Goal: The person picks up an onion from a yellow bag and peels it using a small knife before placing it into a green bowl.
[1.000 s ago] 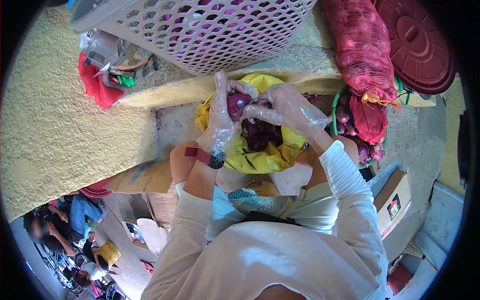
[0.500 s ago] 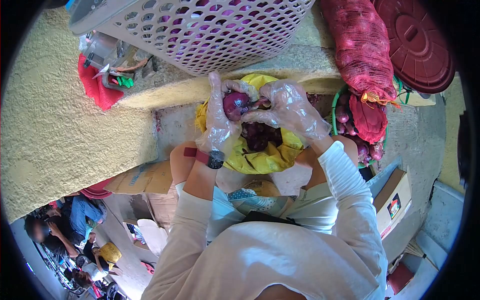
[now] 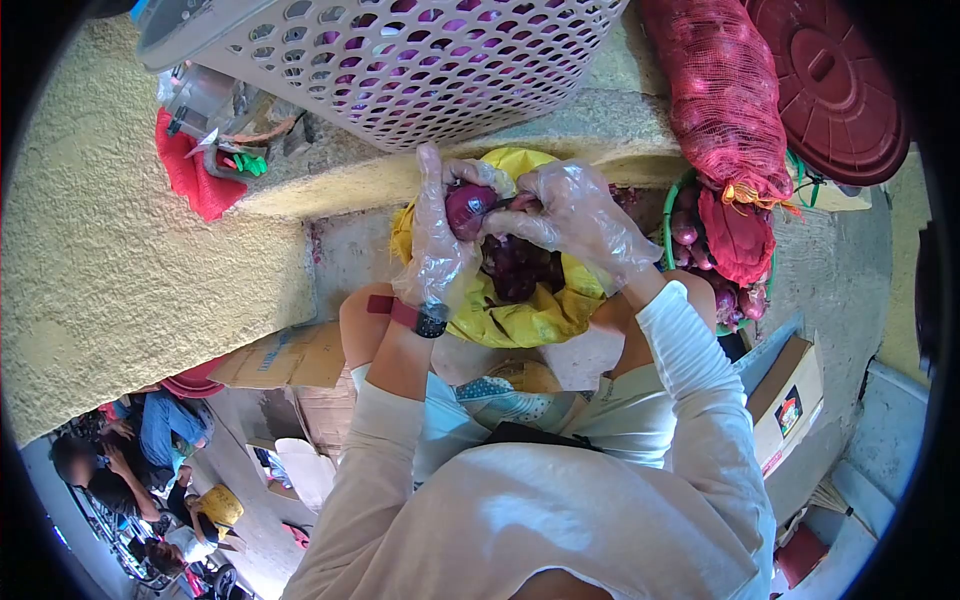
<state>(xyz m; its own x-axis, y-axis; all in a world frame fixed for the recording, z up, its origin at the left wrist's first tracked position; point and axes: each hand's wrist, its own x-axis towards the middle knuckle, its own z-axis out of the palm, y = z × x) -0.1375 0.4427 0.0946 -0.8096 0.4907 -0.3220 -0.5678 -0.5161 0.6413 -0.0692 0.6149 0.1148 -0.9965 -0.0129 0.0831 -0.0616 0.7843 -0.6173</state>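
A red onion (image 3: 468, 211) sits in my left hand (image 3: 440, 235), whose gloved fingers close around it. My right hand (image 3: 580, 215), also in a clear plastic glove, pinches a purplish strip of onion skin (image 3: 522, 202) beside the onion's right end; the fingers partly cover it. Both hands are over a yellow sack (image 3: 500, 330) with its mouth rolled open. Inside the sack, below my hands, lie several dark red onions (image 3: 520, 270).
A grey perforated basket (image 3: 430, 80) of onions stands on the ledge ahead. To the right are a full red mesh sack (image 3: 725, 90), a green-rimmed basket (image 3: 668, 225) of onions and a dark red lid (image 3: 830, 80). Cardboard (image 3: 280, 358) lies left; people (image 3: 150, 480) sit farther off.
My right fingers have shifted slightly, and the strip between them and the onion shows shorter. The left hand keeps its hold on the onion.
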